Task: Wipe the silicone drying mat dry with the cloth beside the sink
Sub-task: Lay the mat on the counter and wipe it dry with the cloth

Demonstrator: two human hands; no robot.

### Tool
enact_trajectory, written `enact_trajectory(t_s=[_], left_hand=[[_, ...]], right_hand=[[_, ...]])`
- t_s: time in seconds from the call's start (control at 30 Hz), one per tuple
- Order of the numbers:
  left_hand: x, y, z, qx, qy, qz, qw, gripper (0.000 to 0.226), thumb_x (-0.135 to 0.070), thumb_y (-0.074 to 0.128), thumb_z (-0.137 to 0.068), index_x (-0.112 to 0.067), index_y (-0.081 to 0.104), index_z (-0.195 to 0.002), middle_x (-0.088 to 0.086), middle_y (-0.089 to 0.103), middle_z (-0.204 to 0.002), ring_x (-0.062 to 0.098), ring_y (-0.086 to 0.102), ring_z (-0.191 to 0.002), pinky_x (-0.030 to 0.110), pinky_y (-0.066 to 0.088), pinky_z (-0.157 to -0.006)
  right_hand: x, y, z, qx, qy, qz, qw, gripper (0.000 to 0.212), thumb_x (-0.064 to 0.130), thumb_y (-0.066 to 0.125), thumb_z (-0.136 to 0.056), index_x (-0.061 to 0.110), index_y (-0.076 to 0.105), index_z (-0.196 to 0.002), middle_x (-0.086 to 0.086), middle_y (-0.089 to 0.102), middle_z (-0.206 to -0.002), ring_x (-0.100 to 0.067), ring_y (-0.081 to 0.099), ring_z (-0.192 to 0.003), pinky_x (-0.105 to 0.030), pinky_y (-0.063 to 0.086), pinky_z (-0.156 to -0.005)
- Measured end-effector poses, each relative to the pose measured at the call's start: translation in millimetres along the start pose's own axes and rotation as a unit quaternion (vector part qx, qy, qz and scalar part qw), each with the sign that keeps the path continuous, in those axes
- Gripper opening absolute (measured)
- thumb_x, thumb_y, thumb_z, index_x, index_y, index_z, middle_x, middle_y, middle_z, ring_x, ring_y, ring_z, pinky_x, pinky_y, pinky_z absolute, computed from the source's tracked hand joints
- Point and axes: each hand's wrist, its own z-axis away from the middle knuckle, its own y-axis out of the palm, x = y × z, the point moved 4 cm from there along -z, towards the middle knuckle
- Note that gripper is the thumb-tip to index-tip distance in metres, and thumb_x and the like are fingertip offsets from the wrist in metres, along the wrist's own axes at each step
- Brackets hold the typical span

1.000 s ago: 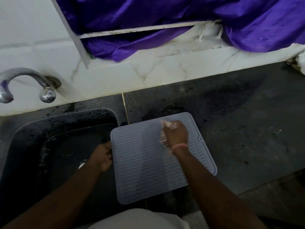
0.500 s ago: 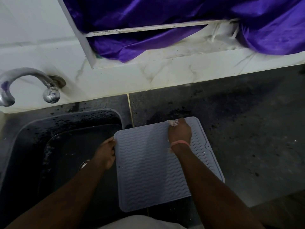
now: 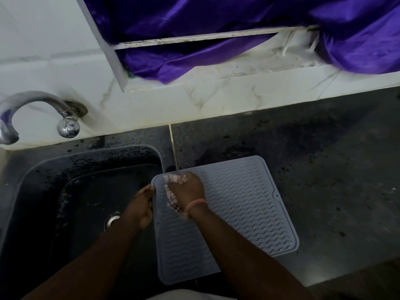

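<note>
- Grey silicone mat (image 3: 238,204) flat on the dark counter (image 3: 324,169), left edge overhanging the sink (image 3: 86,191) — long axis running away from the body.
- Right hand (image 3: 188,189) at the far-left corner, fingers curled round the pale cloth (image 3: 173,197), unwiped ribs to the right and nearer.
- Left hand (image 3: 140,208) just beside — pinching the mat's left edge.

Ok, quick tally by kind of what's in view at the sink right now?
Silicone drying mat: 1
Cloth: 1
Hands: 2, left hand and right hand
Sink: 1
Tap: 1
Purple fabric: 1
Pink wristband: 1
Total: 8
</note>
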Motion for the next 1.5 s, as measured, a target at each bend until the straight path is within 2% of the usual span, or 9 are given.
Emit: enact_trajectory(t_s=[0.17, 0.33, 0.7, 0.93, 1.07, 1.17, 1.27, 1.37, 1.5], left_hand=[[-3, 3, 7, 0.009, 0.007, 0.027, 1.000, 0.025, -0.022, 0.049, -0.103, -0.018, 0.070, -0.117, 0.009, 0.075, -0.113, 0.028, 0.067, -0.109, 0.045, 0.053, -0.091], [-3, 6, 6, 0.001, 0.043, 0.043, 0.998, 0.032, -0.011, 0.045, -0.103, -0.014, 0.067, -0.125, 0.014, 0.071, -0.121, 0.032, 0.066, -0.112, 0.045, 0.055, -0.090], [4, -2, -4, 0.013, 0.010, 0.097, 0.995, 0.037, -0.009, 0.045, -0.103, -0.019, 0.062, -0.134, 0.011, 0.068, -0.129, 0.032, 0.061, -0.122, 0.050, 0.051, -0.099], [2, -1, -4, 0.044, 0.030, 0.072, 0.996, 0.035, -0.016, 0.046, -0.104, -0.016, 0.060, -0.137, 0.014, 0.066, -0.132, 0.033, 0.061, -0.124, 0.046, 0.052, -0.100], [5, 0, -3, 0.034, 0.023, 0.120, 0.992, 0.035, -0.012, 0.044, -0.105, -0.011, 0.058, -0.137, 0.018, 0.064, -0.133, 0.033, 0.062, -0.119, 0.037, 0.060, -0.088], [1, 2, 4, 0.029, 0.019, 0.125, 0.992, 0.034, -0.009, 0.045, -0.103, -0.016, 0.061, -0.132, 0.015, 0.067, -0.128, 0.029, 0.066, -0.110, 0.041, 0.058, -0.079], [0, 3, 9, 0.000, 0.041, 0.042, 0.998, 0.037, -0.008, 0.049, -0.101, -0.023, 0.058, -0.133, 0.010, 0.067, -0.128, 0.027, 0.066, -0.113, 0.046, 0.056, -0.088], [1, 6, 10, -0.026, 0.140, -0.153, 0.978, 0.069, -0.019, 0.066, -0.094, -0.029, 0.034, -0.154, 0.004, 0.046, -0.153, 0.025, 0.050, -0.134, 0.050, 0.045, -0.108], [14, 26, 33, -0.050, 0.185, -0.526, 0.829, 0.090, -0.040, 0.072, -0.084, -0.040, 0.018, -0.157, 0.009, 0.000, -0.167, 0.039, 0.012, -0.151, 0.055, 0.025, -0.118]], right_hand=[[7, -98, -20, -0.118, -0.001, -0.107, 0.987, 0.009, 0.019, 0.076, -0.085, 0.023, 0.077, -0.093, 0.008, 0.071, -0.059, -0.005, 0.068, -0.052, -0.019, 0.055, -0.049], [-28, -184, -55, -0.327, 0.022, 0.066, 0.942, 0.041, 0.042, 0.074, -0.081, 0.008, 0.065, -0.102, -0.012, 0.074, -0.097, -0.027, 0.070, -0.090, -0.029, 0.054, -0.083], [-5, -108, -48, -0.210, 0.060, 0.234, 0.947, 0.041, 0.019, 0.064, -0.087, 0.004, 0.054, -0.123, -0.019, 0.055, -0.122, -0.036, 0.061, -0.103, -0.034, 0.049, -0.078], [15, 22, -3, -0.051, -0.107, 0.339, 0.933, 0.041, 0.024, 0.057, -0.091, 0.007, 0.051, -0.128, -0.016, 0.053, -0.124, -0.030, 0.057, -0.110, -0.038, 0.049, -0.095], [19, 40, 2, 0.074, -0.125, 0.236, 0.961, 0.030, 0.022, 0.070, -0.083, 0.009, 0.066, -0.110, -0.012, 0.068, -0.110, -0.026, 0.064, -0.103, -0.034, 0.051, -0.094], [20, -11, -7, -0.006, -0.106, 0.155, 0.982, 0.016, 0.027, 0.070, -0.083, 0.019, 0.074, -0.097, -0.003, 0.074, -0.086, -0.014, 0.069, -0.075, -0.025, 0.055, -0.068], [10, -104, -26, -0.124, -0.081, 0.162, 0.976, 0.020, 0.021, 0.063, -0.090, 0.024, 0.078, -0.103, -0.003, 0.075, -0.079, -0.015, 0.070, -0.064, -0.026, 0.055, -0.056], [-22, -192, -43, -0.278, -0.043, 0.263, 0.923, 0.027, 0.022, 0.055, -0.089, 0.011, 0.073, -0.105, -0.016, 0.072, -0.098, -0.032, 0.068, -0.089, -0.037, 0.056, -0.080], [-49, -222, -45, -0.277, 0.014, 0.333, 0.901, 0.029, 0.024, 0.057, -0.092, -0.002, 0.065, -0.103, -0.025, 0.066, -0.107, -0.041, 0.061, -0.103, -0.043, 0.049, -0.089]])
